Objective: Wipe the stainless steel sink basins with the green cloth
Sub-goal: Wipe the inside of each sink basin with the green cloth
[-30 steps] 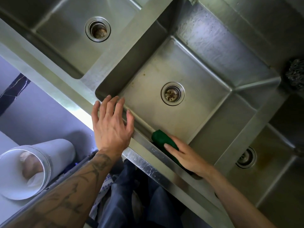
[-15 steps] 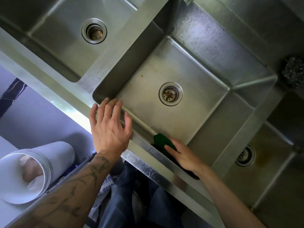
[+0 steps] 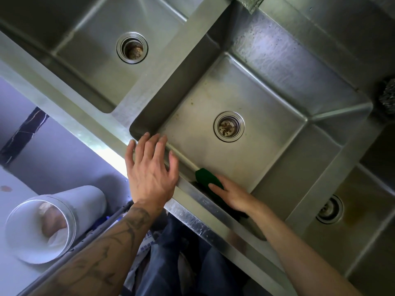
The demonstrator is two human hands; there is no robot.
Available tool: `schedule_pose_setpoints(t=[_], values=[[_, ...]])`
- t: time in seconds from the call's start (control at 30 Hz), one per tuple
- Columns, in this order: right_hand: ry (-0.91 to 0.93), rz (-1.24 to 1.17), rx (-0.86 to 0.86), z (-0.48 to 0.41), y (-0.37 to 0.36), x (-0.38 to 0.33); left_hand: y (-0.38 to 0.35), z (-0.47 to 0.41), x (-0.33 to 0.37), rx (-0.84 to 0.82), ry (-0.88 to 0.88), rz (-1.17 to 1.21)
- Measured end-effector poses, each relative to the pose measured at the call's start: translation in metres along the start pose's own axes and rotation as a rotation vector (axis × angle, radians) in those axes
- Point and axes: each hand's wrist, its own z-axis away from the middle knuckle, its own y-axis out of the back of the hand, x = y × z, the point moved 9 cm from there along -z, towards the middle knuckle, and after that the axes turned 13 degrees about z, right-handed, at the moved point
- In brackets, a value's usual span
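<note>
Three steel basins sit side by side in one counter, seen from above. Left grip (image 3: 149,176), a bare hand on a tattooed forearm, lies flat on the front rim (image 3: 192,218) at the near left corner of the middle basin (image 3: 267,167). Its fingers are spread and straight, tips reaching over the edge, and it holds nothing.

Right grip (image 3: 232,196), also bare, is down inside the middle basin at the near wall. Its fingers are laid out straight on the green cloth (image 3: 206,177), pressing it against that wall just below the rim; the thumb is hidden. The cloth is bunched. One green end sticks out past the fingertips toward the left grip, and the rest runs dark under the palm. The two grips are near each other, not touching.

The middle drain (image 3: 228,126) is well apart from the cloth and has brown bits in its strainer. Brownish stains mark the basin floor to the left of it.

The left basin (image 3: 92,60) has a drain (image 3: 132,48) of its own. The right basin (image 3: 363,242) shows a drain (image 3: 330,209), partly cut off by the divider.

A steel scourer (image 3: 388,97) sits at the right edge on the back ledge. A grey rag (image 3: 250,3) hangs over the top edge. A white tub (image 3: 42,223) lies on its side on the floor at lower left. Jeans (image 3: 213,270) show below the rim.
</note>
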Motion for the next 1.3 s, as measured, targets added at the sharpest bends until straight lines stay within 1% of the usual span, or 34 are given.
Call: schedule_pose_setpoints(t=[0.1,0.2,0.3,0.4,0.47,0.6,0.67,0.77,0.83,0.9,0.97,1.1,1.2,1.3], values=[[-0.014,0.089,0.000,-0.014,0.000,-0.003,-0.001,0.000,-0.001,0.008,-0.015,-0.014],[0.036,0.104,0.005,0.011,0.005,0.003,0.000,0.001,0.000,0.027,-0.039,-0.010],[0.107,0.162,0.104,0.037,0.031,-0.003,0.000,0.000,0.007,-0.004,-0.071,-0.023],[0.150,0.237,0.223,0.053,0.064,-0.018,-0.005,-0.001,0.013,-0.102,-0.123,-0.089],[0.150,0.281,0.310,0.060,0.083,-0.027,-0.010,-0.002,0.022,-0.177,-0.231,-0.103],[0.129,0.326,0.456,0.068,0.112,-0.042,-0.020,-0.018,0.067,-0.450,-0.601,0.049],[0.119,0.348,0.525,0.074,0.127,-0.051,-0.019,-0.029,0.098,-0.571,-0.770,0.089],[0.101,0.343,0.653,0.090,0.153,-0.065,-0.011,-0.045,0.144,-0.643,-0.942,0.090],[0.087,0.303,0.705,0.101,0.165,-0.073,-0.006,-0.050,0.168,-0.652,-1.002,0.094],[0.073,0.285,0.734,0.112,0.172,-0.077,-0.001,-0.053,0.186,-0.607,-1.066,0.100],[0.062,0.253,0.744,0.121,0.178,-0.072,0.002,-0.059,0.199,-0.571,-1.069,0.133],[0.034,0.173,0.778,0.140,0.189,-0.056,-0.007,-0.062,0.219,-0.587,-1.079,0.175],[0.031,0.228,0.836,0.151,0.189,-0.042,-0.019,-0.053,0.232,-0.565,-1.111,0.209],[-0.030,0.374,0.981,0.171,0.188,-0.015,-0.037,-0.049,0.236,-0.548,-1.084,0.206]])
